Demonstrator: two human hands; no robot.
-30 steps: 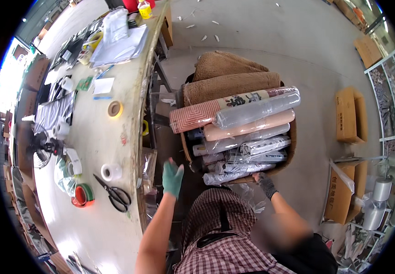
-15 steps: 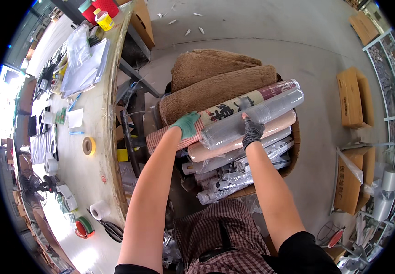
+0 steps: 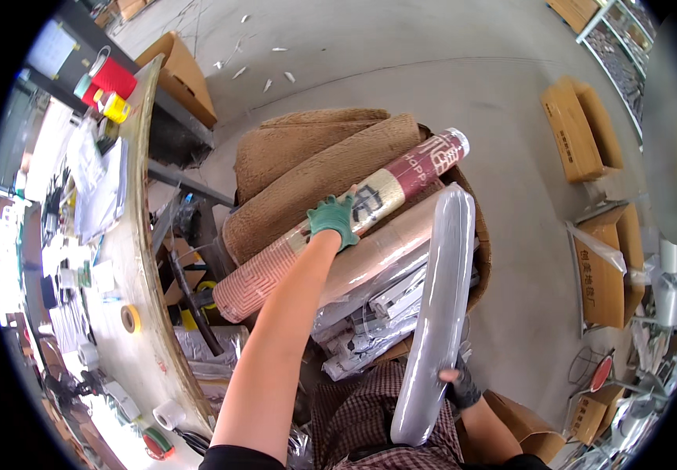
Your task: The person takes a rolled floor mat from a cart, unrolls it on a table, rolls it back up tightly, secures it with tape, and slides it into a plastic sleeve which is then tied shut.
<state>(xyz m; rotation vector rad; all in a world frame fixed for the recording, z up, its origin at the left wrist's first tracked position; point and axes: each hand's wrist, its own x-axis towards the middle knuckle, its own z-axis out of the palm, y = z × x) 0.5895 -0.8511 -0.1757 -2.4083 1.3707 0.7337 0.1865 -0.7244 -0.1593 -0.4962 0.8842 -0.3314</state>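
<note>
My left hand, in a green glove, lies with spread fingers on a patterned rolled mat in red, cream and pink stripes. My right hand, in a dark grey glove, grips the lower part of a grey plastic-wrapped roll, its thumb on the near side. That roll is tilted steeply across the right of the pile, its bottom end near my apron. Under the patterned mat lies a pinkish wrapped roll. Brown plush rolled mats lie behind, and several silvery wrapped rolls sit in front.
A cardboard box surrounds the pile. To the left runs a worktable with tape, papers and scissors. Open cartons stand on the floor at the right, near a metal rack. Another carton is beside my right arm.
My right hand has lifted the grey roll off the pile and swung it toward me, more upright. My left hand has shifted on the patterned mat, and the view has turned.
</note>
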